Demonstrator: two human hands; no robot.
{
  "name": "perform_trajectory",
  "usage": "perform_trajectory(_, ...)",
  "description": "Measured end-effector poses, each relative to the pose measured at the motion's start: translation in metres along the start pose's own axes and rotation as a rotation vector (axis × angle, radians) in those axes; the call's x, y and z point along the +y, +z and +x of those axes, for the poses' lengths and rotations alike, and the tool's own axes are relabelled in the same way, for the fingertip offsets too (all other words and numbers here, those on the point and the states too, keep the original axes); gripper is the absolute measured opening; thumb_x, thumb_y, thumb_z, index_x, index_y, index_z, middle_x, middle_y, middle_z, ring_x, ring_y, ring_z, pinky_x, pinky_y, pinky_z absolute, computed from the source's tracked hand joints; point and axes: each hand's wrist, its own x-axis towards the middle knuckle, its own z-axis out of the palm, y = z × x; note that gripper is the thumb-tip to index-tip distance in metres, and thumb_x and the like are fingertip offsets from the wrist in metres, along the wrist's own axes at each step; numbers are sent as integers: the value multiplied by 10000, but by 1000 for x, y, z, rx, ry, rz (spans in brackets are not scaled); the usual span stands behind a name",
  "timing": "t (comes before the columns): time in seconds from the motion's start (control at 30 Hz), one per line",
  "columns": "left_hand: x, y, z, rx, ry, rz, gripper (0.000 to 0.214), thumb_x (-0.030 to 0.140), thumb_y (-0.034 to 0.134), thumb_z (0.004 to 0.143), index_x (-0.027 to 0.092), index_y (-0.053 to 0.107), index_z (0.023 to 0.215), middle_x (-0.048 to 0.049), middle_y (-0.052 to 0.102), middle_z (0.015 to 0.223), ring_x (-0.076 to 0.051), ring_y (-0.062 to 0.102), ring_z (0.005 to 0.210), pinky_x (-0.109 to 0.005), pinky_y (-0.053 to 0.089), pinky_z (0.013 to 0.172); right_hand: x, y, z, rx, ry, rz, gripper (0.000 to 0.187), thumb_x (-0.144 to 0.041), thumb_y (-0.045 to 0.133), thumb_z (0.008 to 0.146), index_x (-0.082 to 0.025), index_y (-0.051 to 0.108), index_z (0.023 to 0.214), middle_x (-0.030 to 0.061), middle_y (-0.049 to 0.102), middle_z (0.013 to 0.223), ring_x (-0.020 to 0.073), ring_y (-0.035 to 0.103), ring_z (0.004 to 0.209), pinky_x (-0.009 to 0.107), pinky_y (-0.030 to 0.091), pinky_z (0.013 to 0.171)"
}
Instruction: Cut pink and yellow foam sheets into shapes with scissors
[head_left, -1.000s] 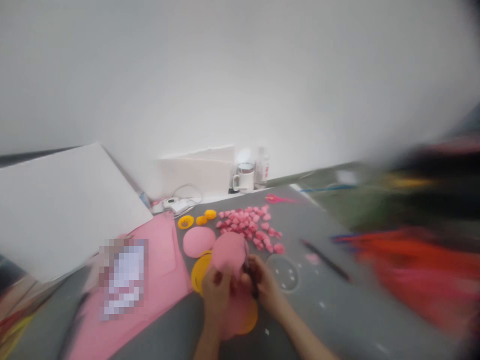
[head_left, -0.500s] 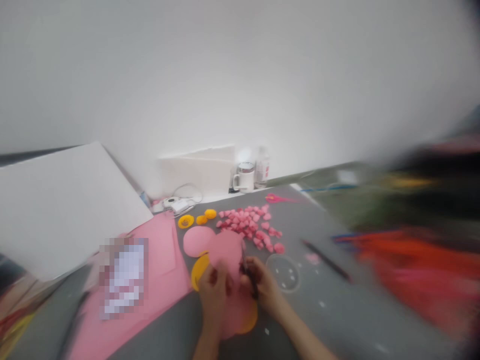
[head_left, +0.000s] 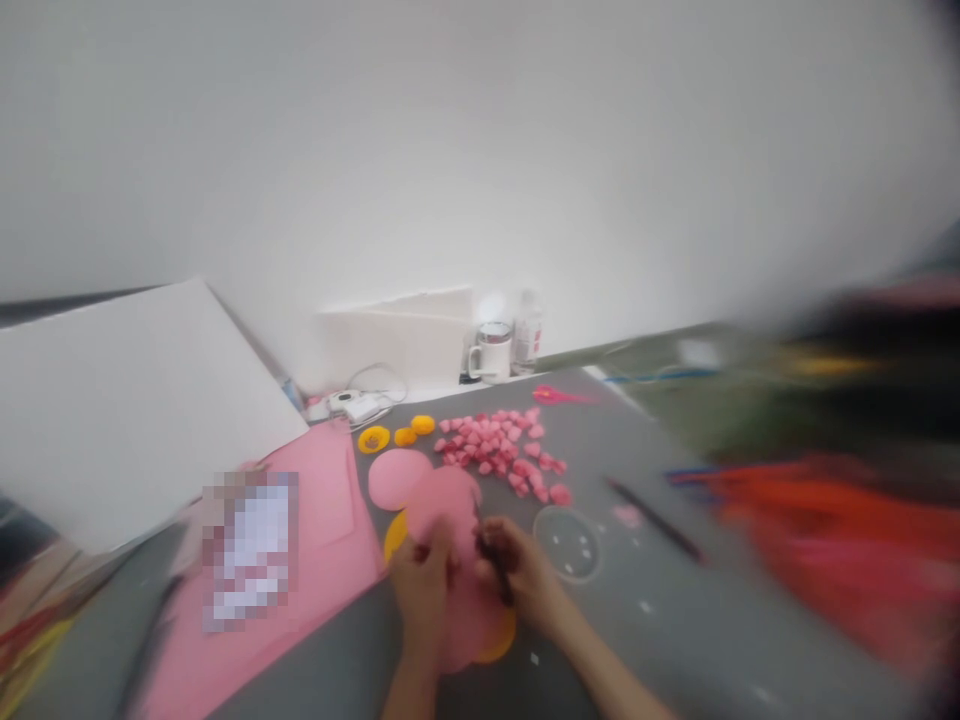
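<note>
My left hand (head_left: pixel 422 582) is closed, pinching a round piece of pink paper (head_left: pixel 441 494) by its lower part. Close on its right, my right hand (head_left: pixel 527 578) wraps round dark-handled scissors (head_left: pixel 495 562), whose blades point up along the paper's right edge. Blur hides whether the blades touch it. Beneath my hands lies more pink paper (head_left: pixel 463 640), with a yellow paper piece (head_left: pixel 498 640) showing under it. Another pink paper circle (head_left: pixel 400 478) rests just beyond my left hand, and a second yellow piece (head_left: pixel 394 536) peeks out beside it.
Beyond my hands lies a pile of small pink pieces (head_left: pixel 491 440), near several yellow rolled pieces (head_left: pixel 405 437). Large pink sheets (head_left: pixel 322 540) cover the left. To the right are a clear round lid-like disc (head_left: pixel 568 543) and a dark pencil-like stick (head_left: pixel 656 520). A mug (head_left: pixel 493 355) stands behind.
The held pink paper has shifted slightly left, away from the scissors. My right hand has tilted a little, and less of the blades shows. The other things stay put.
</note>
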Motion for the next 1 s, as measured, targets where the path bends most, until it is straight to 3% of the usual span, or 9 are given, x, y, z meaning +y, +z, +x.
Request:
perform_trajectory(0.13, 1, 0, -1, -35, 18, 30, 403, 434, 616, 676, 174, 427, 433, 57, 382, 351, -70, 345, 359, -208, 275, 393, 8, -2, 3, 50, -89, 30, 397, -352, 754, 640, -217, 513, 926, -26, 522, 666, 115, 483, 591, 199, 406, 529)
perform_trajectory(0.33, 2, 0, 0, -86, 26, 51, 415, 423, 611, 678, 176, 421, 405, 55, 367, 341, -72, 346, 362, -211, 278, 401, 19, -7, 6, 59, -101, 26, 409, -350, 745, 651, -219, 506, 957, -12, 550, 689, 143, 537, 648, 234, 449, 594)
perform_trajectory(0.63, -5, 3, 2, -79, 13, 38, 420, 445, 628, 647, 171, 438, 392, 46, 383, 332, -76, 362, 349, -207, 292, 382, 2, 2, 4, 48, -116, 46, 356, -410, 722, 674, -217, 513, 888, -14, 558, 669, 130, 525, 598, 223, 435, 551)
perform_trajectory(0.8, -6, 6, 1, -99, 19, 17, 398, 471, 653, 606, 160, 497, 415, 32, 424, 336, -90, 392, 344, -204, 292, 346, -5, 4, 3, 24, -102, 61, 344, -443, 702, 695, -222, 496, 860, 7, 603, 698, 167, 590, 673, 262, 465, 615)
perform_trajectory(1.0, -5, 6, 1, -143, 33, 38, 360, 461, 671, 593, 141, 569, 463, 9, 471, 350, -115, 446, 363, -209, 324, 339, -1, 1, 4, 22, -91, 68, 386, -440, 729, 666, -228, 501, 895, 18, 622, 726, 182, 608, 690, 279, 478, 614)
